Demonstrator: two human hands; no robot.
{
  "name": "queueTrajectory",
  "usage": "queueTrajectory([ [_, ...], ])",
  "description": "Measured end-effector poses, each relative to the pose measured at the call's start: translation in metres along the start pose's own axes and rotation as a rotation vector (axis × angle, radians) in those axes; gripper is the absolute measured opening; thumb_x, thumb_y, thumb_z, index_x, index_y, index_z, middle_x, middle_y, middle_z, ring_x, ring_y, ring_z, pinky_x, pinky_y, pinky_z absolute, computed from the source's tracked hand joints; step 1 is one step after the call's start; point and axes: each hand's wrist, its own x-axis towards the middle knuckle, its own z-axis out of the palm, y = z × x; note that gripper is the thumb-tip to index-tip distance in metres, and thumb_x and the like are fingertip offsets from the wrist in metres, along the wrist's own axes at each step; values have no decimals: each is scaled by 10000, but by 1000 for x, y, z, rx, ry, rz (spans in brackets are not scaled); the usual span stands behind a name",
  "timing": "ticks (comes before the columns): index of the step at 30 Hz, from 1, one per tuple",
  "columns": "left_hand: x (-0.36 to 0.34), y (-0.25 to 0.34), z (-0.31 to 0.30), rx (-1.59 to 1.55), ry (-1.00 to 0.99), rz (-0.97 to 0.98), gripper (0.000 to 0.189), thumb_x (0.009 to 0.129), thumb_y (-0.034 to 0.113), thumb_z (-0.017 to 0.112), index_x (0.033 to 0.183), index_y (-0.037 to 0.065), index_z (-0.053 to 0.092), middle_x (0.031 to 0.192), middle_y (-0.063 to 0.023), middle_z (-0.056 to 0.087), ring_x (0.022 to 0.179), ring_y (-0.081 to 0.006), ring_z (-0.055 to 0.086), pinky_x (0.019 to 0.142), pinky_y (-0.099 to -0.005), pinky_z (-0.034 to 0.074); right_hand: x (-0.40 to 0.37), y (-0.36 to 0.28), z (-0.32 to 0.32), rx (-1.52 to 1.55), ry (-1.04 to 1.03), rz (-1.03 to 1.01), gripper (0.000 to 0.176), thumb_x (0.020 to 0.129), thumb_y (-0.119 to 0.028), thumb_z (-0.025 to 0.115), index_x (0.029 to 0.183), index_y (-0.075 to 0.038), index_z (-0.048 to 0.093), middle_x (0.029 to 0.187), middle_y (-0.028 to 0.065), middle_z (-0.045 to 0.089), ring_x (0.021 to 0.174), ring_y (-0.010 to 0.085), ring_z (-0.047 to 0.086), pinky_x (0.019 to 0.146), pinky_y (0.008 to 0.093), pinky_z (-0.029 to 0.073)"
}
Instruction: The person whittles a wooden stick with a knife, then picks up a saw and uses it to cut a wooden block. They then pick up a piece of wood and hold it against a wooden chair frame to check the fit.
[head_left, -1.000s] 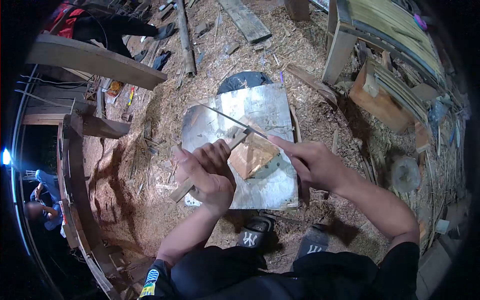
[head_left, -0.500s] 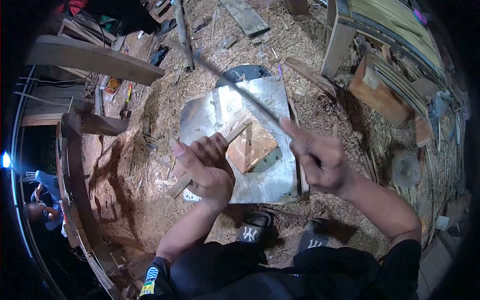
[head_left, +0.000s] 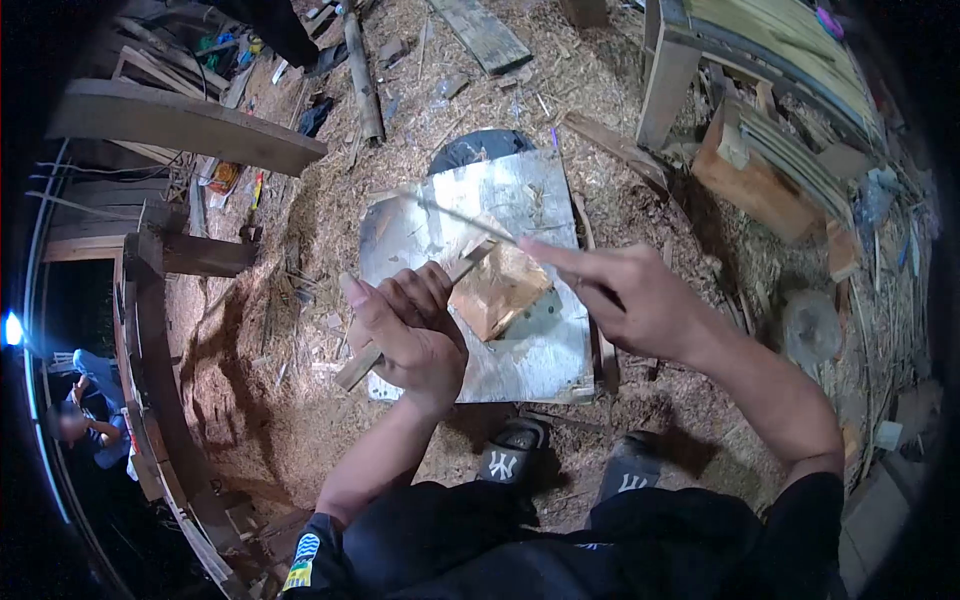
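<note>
My left hand [head_left: 410,335] is closed around a narrow wooden strip [head_left: 362,368], which slants up to the right out of the fist. A long thin tool [head_left: 455,215], blurred, extends up and left from my right hand [head_left: 625,300]; its index finger lies along the tool and the other fingers are curled around the handle, which is hidden. The tool's shaft passes above the strip's upper end. Below both hands, a squarish wooden block [head_left: 505,295] rests on a pale worn board [head_left: 530,365].
Wood shavings cover the ground. A thick beam [head_left: 190,125] juts in at upper left, and a workbench leg [head_left: 668,95] stands at upper right near a wooden box [head_left: 750,185]. Sandals [head_left: 512,450] are below the board. A person [head_left: 95,410] sits at far left.
My right hand has moved left and slightly up, and the tool's tip has dropped lower in view. My left hand has barely moved, still around the strip.
</note>
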Motion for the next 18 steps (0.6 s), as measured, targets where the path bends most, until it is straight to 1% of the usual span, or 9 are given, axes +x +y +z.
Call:
queueTrajectory([
  [2, 0, -1, 0, 4, -6, 10, 518, 1107, 341, 352, 629, 150, 293, 500, 6, 192, 467, -136, 190, 519, -323, 262, 3, 0, 8, 191, 351, -318, 531, 946, 10, 521, 1440, -180, 560, 986, 199, 740, 613, 190, 667, 601, 351, 545],
  [4, -1, -1, 2, -17, 161, -43, 509, 1101, 338, 371, 631, 159, 297, 504, 9, 187, 468, -138, 177, 524, -324, 261, 4, 6, 18, 277, 588, -544, 544, 941, 10, 522, 1437, -207, 568, 1032, 224, 735, 623, 205, 675, 601, 356, 543],
  [5, -1, 1, 0, -18, 161, -39, 509, 1101, 338, 371, 631, 159, 297, 504, 9, 187, 468, -138, 177, 524, -324, 261, 2, 11, 14, 176, 285, -268, 515, 938, 8, 527, 1432, -134, 561, 1084, 220, 728, 633, 212, 684, 609, 351, 548],
  [8, 3, -1, 0, -7, 61, -16, 502, 1098, 331, 381, 634, 162, 292, 505, 6, 184, 472, -141, 173, 539, -320, 262, 6, 9, 0, 8, 54, 2, 491, 942, 5, 524, 1427, -60, 554, 1137, 212, 723, 652, 216, 700, 636, 360, 561],
  [9, 1, 0, -2, -6, 51, -32, 503, 1099, 337, 378, 635, 162, 289, 507, 5, 185, 473, -143, 172, 541, -321, 263, 3, 1, 1, 132, 254, -170, 498, 948, -1, 524, 1429, -126, 564, 1082, 219, 729, 646, 208, 699, 631, 357, 555],
  [12, -1, -1, -4, -18, 55, -36, 507, 1100, 347, 372, 637, 162, 283, 512, 3, 189, 474, -147, 171, 545, -322, 264, 2, 3, 12, 329, 501, -375, 522, 962, -16, 526, 1419, -262, 587, 952, 234, 729, 606, 156, 663, 603, 325, 528],
  [14, 0, 1, -1, 5, 94, -43, 510, 1102, 358, 359, 637, 164, 279, 515, 5, 185, 473, -146, 169, 546, -322, 265, 0, 13, 17, 111, -14, 49, 494, 973, -33, 539, 1426, -225, 581, 950, 236, 732, 589, 121, 621, 598, 301, 515],
  [16, 0, -2, -4, -26, 100, -36, 511, 1102, 360, 357, 637, 164, 276, 515, 7, 182, 473, -144, 170, 544, -322, 266, 2, 7, 4, 129, -22, 143, 483, 983, -42, 542, 1436, -205, 567, 843, 198, 728, 567, 106, 565, 598, 304, 509],
  [18, -4, -1, -9, -36, 129, -55, 511, 1102, 362, 355, 638, 164, 272, 516, 8, 179, 473, -142, 171, 543, -322, 266, -1, 16, 12, 217, 111, -10, 476, 991, -53, 547, 1440, -209, 565, 719, 155, 691, 542, 104, 541, 583, 303, 496],
])
